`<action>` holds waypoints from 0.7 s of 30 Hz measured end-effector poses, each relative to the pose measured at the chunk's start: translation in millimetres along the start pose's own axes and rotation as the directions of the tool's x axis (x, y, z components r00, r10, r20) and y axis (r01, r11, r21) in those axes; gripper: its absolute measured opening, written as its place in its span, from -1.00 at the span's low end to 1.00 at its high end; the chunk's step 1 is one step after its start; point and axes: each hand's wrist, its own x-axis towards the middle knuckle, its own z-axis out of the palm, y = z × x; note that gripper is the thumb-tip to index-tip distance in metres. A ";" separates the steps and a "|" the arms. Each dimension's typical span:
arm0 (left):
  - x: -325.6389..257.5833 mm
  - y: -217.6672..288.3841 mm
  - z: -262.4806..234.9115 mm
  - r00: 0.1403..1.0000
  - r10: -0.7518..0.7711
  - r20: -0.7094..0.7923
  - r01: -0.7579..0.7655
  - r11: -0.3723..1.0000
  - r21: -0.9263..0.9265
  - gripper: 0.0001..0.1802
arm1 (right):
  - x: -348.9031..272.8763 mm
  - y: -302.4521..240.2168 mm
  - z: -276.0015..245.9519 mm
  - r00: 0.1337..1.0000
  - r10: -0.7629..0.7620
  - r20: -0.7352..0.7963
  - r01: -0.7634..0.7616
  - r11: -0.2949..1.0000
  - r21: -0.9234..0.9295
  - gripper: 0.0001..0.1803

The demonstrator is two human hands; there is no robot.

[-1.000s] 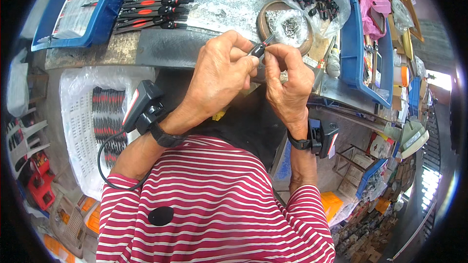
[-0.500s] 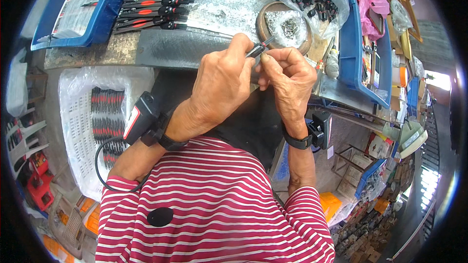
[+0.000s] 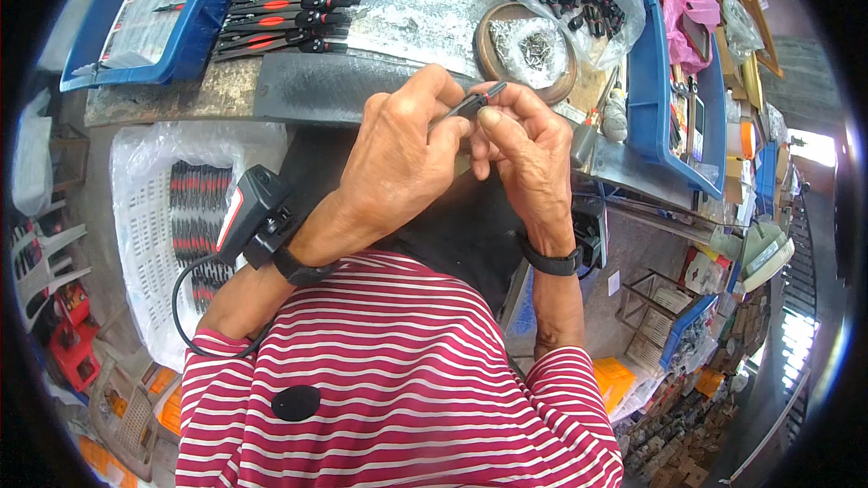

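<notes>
In front of the table edge, both of my hands are close together on a slim black tool with a bit of red near its tip (image 3: 495,90). My left hand (image 3: 398,149) pinches its black body between thumb and fingers. My right hand (image 3: 532,149) is closed at the red-marked end, the thumb pressing against the index finger. The fingers cover much of the tool, and whether a small part is pinched there too cannot be made out. Just beyond, a round wooden dish (image 3: 484,45) holds a plastic bag of small metal pins (image 3: 535,52).
Rows of black-and-red tools (image 3: 280,4) lie at the back left, beside a blue tray (image 3: 185,59). A clear bag of small black parts (image 3: 592,18) sits at the back right, near another blue tray (image 3: 644,117). A white basket (image 3: 145,244) of similar tools stands lower left.
The tool has tipped to a flatter angle and moved slightly left. My right hand has shifted left with it, its thumb now over the red-marked end.
</notes>
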 end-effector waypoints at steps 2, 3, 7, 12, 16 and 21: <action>-2.7 2.0 -3.0 0.996 -0.058 0.061 0.055 0.997 0.061 -0.91 | -3.4 -0.1 -0.1 0.999 0.044 -0.006 -0.043 0.998 0.037 -0.82; -3.7 2.8 -3.8 0.991 -0.098 0.092 0.090 0.992 0.086 -0.90 | -4.8 0.0 -0.4 0.998 0.059 -0.010 -0.058 0.997 0.050 -0.82; -5.1 4.4 -6.4 0.969 -0.180 0.171 0.194 0.979 -0.068 -0.91 | -9.5 2.6 -0.4 0.995 0.095 -0.012 -0.093 0.988 0.126 -0.83; -5.5 5.6 -14.4 0.908 -0.292 0.300 0.378 0.880 -0.288 -0.88 | -12.3 3.6 -4.0 0.991 0.129 0.041 -0.135 0.968 0.213 -0.80; -6.1 6.8 -16.6 0.865 -0.350 0.359 0.462 0.836 -0.296 -0.85 | -13.3 7.1 -6.1 0.992 0.106 0.063 -0.119 0.957 0.266 -0.76; -7.7 8.1 -16.7 0.843 -0.356 0.402 0.495 0.807 -0.323 -0.82 | -14.2 13.7 -3.5 0.997 0.077 0.010 -0.077 0.957 0.279 -0.80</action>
